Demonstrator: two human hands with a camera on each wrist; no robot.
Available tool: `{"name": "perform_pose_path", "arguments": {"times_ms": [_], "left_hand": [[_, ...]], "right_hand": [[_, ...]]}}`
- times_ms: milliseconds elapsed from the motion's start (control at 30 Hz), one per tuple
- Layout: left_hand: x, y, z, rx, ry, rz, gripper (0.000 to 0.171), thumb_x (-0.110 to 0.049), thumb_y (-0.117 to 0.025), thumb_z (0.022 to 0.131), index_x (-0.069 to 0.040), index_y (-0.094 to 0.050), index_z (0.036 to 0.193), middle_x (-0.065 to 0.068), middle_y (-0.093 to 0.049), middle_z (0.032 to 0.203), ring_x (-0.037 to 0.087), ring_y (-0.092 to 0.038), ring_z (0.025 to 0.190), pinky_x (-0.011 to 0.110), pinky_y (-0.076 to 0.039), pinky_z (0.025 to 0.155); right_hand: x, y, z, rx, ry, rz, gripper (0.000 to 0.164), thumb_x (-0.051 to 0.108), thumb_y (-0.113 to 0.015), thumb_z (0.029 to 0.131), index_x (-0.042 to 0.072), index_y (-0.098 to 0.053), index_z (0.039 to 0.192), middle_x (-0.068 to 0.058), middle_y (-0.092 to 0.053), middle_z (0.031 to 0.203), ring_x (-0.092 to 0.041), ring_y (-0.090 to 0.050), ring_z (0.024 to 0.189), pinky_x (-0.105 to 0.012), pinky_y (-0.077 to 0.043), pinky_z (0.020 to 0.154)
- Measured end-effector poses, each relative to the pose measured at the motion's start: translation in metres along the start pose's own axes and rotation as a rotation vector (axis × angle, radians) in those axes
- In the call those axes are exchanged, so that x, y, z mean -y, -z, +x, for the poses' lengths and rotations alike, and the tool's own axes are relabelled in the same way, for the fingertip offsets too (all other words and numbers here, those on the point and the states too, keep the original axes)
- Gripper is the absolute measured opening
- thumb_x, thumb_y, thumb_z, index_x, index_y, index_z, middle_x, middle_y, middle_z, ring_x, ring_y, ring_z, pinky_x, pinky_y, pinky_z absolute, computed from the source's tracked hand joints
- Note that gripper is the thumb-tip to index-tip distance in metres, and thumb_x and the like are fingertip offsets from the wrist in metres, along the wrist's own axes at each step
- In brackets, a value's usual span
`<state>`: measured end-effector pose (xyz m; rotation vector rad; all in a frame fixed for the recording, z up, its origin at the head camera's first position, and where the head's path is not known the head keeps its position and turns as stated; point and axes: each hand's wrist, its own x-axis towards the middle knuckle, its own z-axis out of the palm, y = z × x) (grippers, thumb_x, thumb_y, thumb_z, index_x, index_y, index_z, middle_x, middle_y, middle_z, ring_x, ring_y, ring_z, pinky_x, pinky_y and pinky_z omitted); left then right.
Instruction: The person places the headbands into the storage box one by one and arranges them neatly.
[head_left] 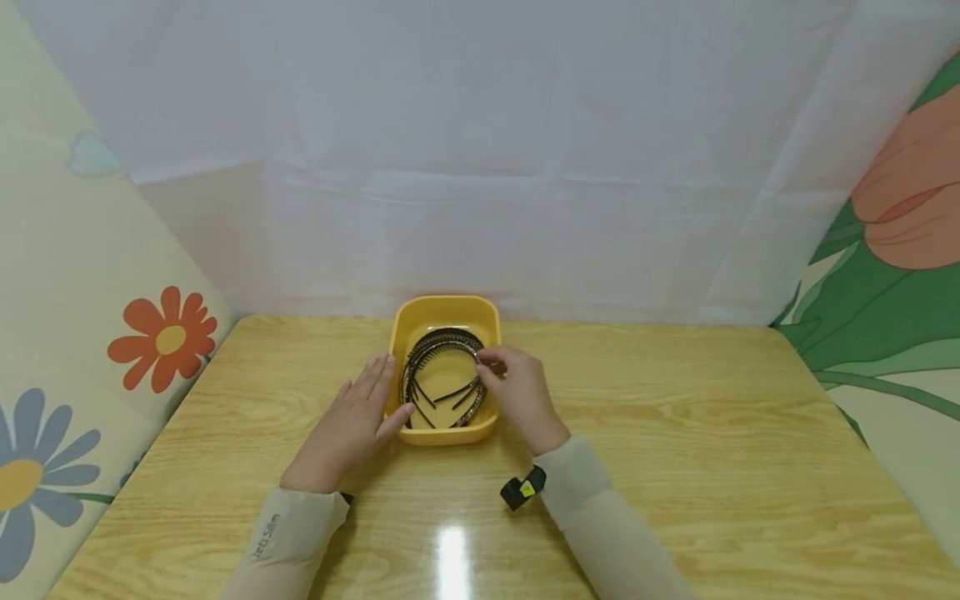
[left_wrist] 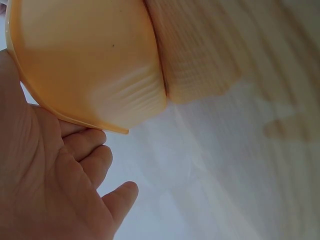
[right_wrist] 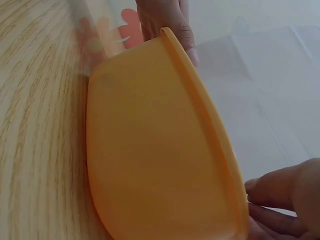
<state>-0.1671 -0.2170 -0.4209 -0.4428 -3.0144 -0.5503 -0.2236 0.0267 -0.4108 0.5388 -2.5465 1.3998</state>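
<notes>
A yellow plastic bin (head_left: 447, 435) stands on the wooden table and holds several black toothed headbands (head_left: 442, 337), curved one within another, with some ends pointing inward. My left hand (head_left: 352, 425) lies along the bin's left rim, fingers straight and thumb over the near left corner. In the left wrist view, that hand (left_wrist: 55, 170) touches the outside of the bin (left_wrist: 100, 65). At the right rim, my right hand (head_left: 521, 396) pinches a headband between thumb and fingertips. From the right wrist, the bin's wall (right_wrist: 150, 145) hides the headbands, and the right hand's fingers (right_wrist: 280, 192) show just past the rim.
The wooden table (head_left: 712, 433) extends to both sides of the bin. A white cloth (head_left: 487, 167) hangs close behind the bin, and flower-patterned sheets (head_left: 900, 317) line the sides. A black wrist strap (head_left: 522, 489) is by the right sleeve.
</notes>
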Motion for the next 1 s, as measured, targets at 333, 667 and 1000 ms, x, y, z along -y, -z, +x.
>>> {"name": "perform_pose_path", "arguments": {"times_ms": [333,667,1000], "left_hand": [[0.003,-0.003,0.001,0.005,0.001,-0.008,0.080,-0.048,-0.042,0.108,0.006,-0.013,0.159,0.025,-0.012,0.166,0.042,-0.011,0.153,0.064,-0.012,0.121],[0.004,-0.004,0.003,0.015,-0.012,-0.033,0.082,-0.051,-0.040,0.108,0.005,-0.011,0.160,0.024,-0.010,0.167,0.041,-0.010,0.154,0.063,-0.012,0.121],[0.026,-0.012,-0.003,0.022,0.001,-0.306,0.074,-0.041,-0.041,0.110,-0.003,-0.006,0.163,0.026,-0.012,0.166,0.048,-0.011,0.151,0.068,-0.014,0.118]], "right_hand": [[-0.004,0.008,0.000,-0.024,0.050,0.023,0.019,-0.003,-0.062,0.096,-0.006,-0.072,0.113,-0.019,-0.069,0.113,-0.030,-0.069,0.104,-0.032,-0.060,0.086],[-0.011,0.019,0.005,-0.064,0.112,-0.009,0.019,-0.001,-0.060,0.096,-0.005,-0.073,0.109,-0.018,-0.070,0.108,-0.028,-0.068,0.093,-0.033,-0.061,0.081],[-0.040,0.026,0.000,-0.028,0.128,-0.027,0.018,0.001,-0.061,0.096,-0.003,-0.073,0.110,-0.015,-0.070,0.108,-0.026,-0.068,0.092,-0.036,-0.061,0.079]]}}
